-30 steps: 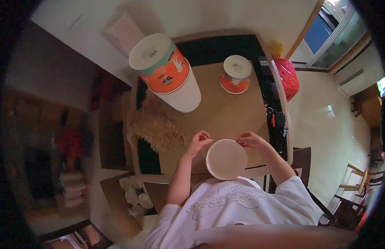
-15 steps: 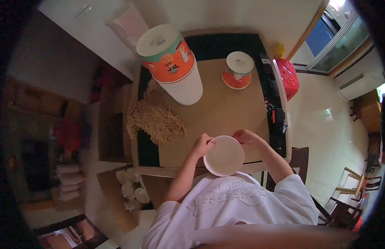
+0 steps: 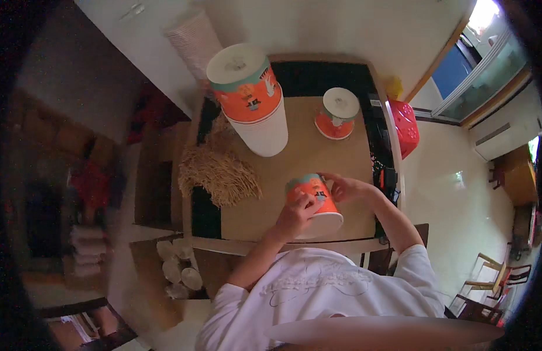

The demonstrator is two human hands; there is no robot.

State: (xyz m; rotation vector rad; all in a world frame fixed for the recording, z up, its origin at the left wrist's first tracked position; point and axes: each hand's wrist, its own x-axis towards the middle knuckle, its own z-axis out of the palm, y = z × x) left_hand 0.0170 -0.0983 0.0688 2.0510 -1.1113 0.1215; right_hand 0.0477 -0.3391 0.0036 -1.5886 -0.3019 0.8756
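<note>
An orange and teal paper bucket (image 3: 326, 202) is tilted over the near part of the table, its wide white rim toward me. Wrapped round its near left side, my left hand (image 3: 297, 215) grips it. My right hand (image 3: 343, 188) is closed at its upper right, fingertips against the teal end. A tall stack of matching buckets (image 3: 247, 96) stands upside down at the far left. On the far right sits another matching bucket (image 3: 339, 105), also base up on a round piece. Next to the stack lies a heap of tan shredded paper (image 3: 221, 175).
The table (image 3: 356, 158) has a brown sheet over a dark green top. Small dark items (image 3: 388, 178) line its right edge. A red stool (image 3: 404, 126) stands beyond that side. A stack of white cups (image 3: 194, 38) leans by the wall. A cardboard box (image 3: 160, 286) holds white cups below left.
The bucket has turned from showing its white round opening to showing its orange printed side. Both hands have shifted their hold around it. The view has tilted slightly.
</note>
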